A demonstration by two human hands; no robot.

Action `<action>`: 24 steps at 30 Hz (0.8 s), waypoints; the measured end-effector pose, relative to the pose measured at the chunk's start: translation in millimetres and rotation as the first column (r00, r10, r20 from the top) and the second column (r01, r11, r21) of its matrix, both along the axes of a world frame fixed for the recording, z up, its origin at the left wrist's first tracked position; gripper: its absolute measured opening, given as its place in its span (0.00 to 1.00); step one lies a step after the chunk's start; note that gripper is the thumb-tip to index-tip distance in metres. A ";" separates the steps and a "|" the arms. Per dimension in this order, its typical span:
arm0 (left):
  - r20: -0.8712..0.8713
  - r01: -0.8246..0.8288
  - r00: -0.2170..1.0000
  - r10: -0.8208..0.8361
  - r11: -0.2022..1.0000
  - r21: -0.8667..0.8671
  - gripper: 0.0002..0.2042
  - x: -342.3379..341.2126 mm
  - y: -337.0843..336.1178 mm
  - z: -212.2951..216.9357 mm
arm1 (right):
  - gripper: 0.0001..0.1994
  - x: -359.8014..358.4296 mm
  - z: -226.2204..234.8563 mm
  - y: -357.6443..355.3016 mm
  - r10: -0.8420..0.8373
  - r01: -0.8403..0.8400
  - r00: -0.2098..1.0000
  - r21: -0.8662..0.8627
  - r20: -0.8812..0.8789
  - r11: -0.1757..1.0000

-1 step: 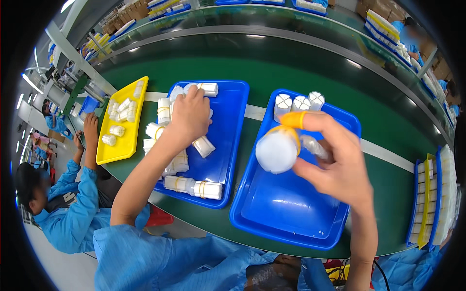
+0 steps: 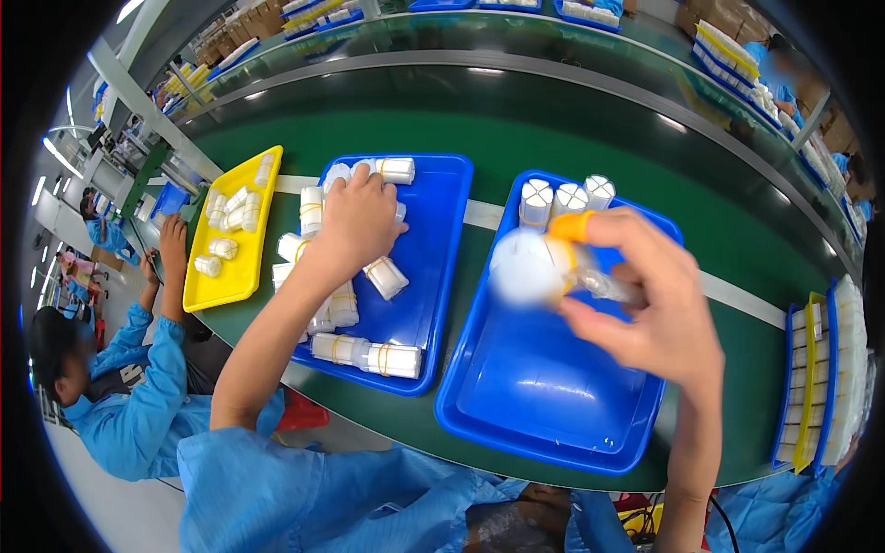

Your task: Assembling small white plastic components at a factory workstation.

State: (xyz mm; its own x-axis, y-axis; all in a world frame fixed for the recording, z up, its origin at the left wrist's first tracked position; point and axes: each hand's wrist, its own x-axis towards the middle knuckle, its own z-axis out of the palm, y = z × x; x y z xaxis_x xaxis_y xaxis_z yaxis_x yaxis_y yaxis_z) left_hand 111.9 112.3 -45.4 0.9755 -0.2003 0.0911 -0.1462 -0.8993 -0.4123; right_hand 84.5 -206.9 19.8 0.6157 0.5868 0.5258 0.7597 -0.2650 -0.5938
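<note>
My right hand [image 2: 645, 295], with an orange finger cot on one finger, is closed on a white cylindrical bundle [image 2: 527, 267] in clear plastic wrap. It holds the bundle above the right blue tray [image 2: 553, 415], its round end blurred by motion. Three similar bundles [image 2: 572, 198] stand upright in that tray's far part, their ends split into wedges. Over the far part of the left blue tray [image 2: 406, 304], my left hand [image 2: 358, 217] curls round a white bundle [image 2: 399, 213], mostly hidden by the fingers. Several banded bundles [image 2: 369, 354] lie about that hand.
A yellow tray [image 2: 221, 276] with several small white bundles stands at the left, beside a co-worker [image 2: 120, 396] in blue. Stacked trays [image 2: 811, 378] of white pieces rise at the right edge. Beyond the green table [image 2: 516, 138] runs a rail [image 2: 442, 57].
The bundle in my right hand has tilted and swung slightly, its round end blurring more, as that hand shifted a little to the right. My left hand has barely moved.
</note>
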 end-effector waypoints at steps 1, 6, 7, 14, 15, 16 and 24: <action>0.003 0.020 1.000 -0.020 0.995 -0.101 0.16 -1.6 2.1 6.7 | 0.20 -0.7 12.6 -11.8 -0.080 0.078 0.997 -0.091 -0.017 0.993; -0.064 -0.090 0.993 0.104 0.273 -0.958 0.20 -43.0 -52.6 36.2 | 0.19 25.9 10.0 -59.3 -0.452 0.448 0.891 -0.233 0.038 0.863; -0.066 -0.066 0.998 -0.002 -0.106 -0.992 0.17 -61.2 -61.8 42.2 | 0.21 34.7 7.9 -62.4 -0.461 0.456 0.886 -0.299 0.061 0.838; 0.083 -0.249 0.926 -0.369 -0.759 -0.601 0.20 -99.9 -139.6 29.7 | 0.25 81.7 -63.1 -63.9 -0.472 0.429 0.869 -0.250 -0.149 0.868; 0.077 -0.240 0.934 -0.348 -0.774 -0.586 0.20 -99.9 -146.5 28.2 | 0.25 81.4 -65.3 -63.1 -0.466 0.425 0.865 -0.222 -0.188 0.878; 0.071 -0.230 0.942 -0.327 -0.788 -0.571 0.20 -99.7 -152.6 26.9 | 0.25 80.2 -65.2 -62.6 -0.460 0.423 0.859 -0.194 -0.226 0.885; 0.296 -0.256 0.881 -0.370 -0.897 -0.359 0.22 -102.2 -152.1 9.0 | 0.24 29.5 1.0 -52.2 -0.453 0.440 0.879 -0.115 -0.149 0.891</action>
